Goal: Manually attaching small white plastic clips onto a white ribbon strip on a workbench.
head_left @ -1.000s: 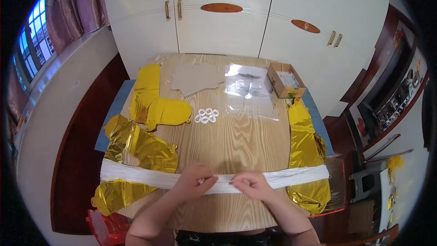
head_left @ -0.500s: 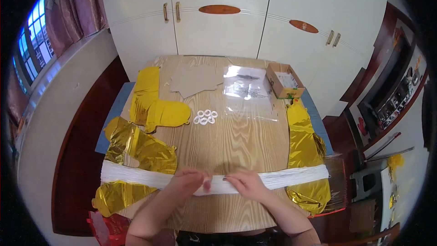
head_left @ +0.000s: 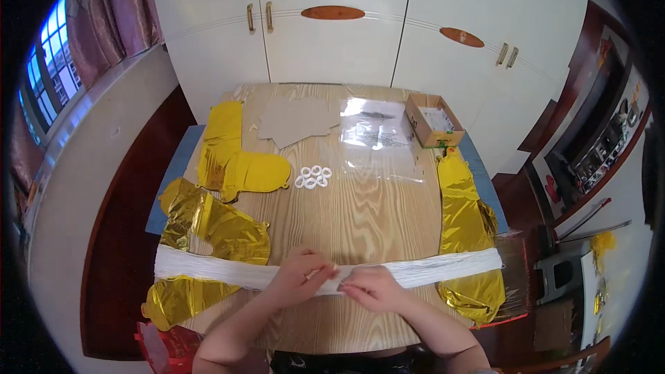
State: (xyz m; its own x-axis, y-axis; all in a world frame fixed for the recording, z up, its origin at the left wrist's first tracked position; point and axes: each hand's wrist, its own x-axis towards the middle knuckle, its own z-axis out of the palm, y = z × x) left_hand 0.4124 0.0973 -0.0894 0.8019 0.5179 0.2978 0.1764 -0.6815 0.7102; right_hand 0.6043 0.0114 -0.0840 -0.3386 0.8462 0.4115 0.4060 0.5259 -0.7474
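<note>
A long flat bundle of white string (head_left: 443, 268) stretches across the near part of the table. Its ends lie over gold foil balloons at both sides. Around the bundle's middle, my left hand (head_left: 301, 278) is closed, fingertips pinched together and turned right. Just beside it, my right hand (head_left: 376, 289) is closed too, thumb and fingertips pinched toward the left hand. A narrow gap parts the fingertips, with pale string between them. What exactly each pinch holds is too small to make out. One deflated gold foil balloon (head_left: 222, 232) lies left, another gold foil balloon (head_left: 460, 201) right.
Farther back lie a folded yellow foil balloon (head_left: 242, 166), several small white rings (head_left: 315, 177), grey cardboard pieces (head_left: 298, 121) and clear plastic bags (head_left: 377, 142). An open cardboard box (head_left: 435, 125) stands at the back right corner. White cabinets (head_left: 332, 48) rise behind the table.
My left hand has shifted slightly right and its fingertips have come closer to the right hand's. The right hand has turned a little, its fingers more curled. The other things lie as before.
</note>
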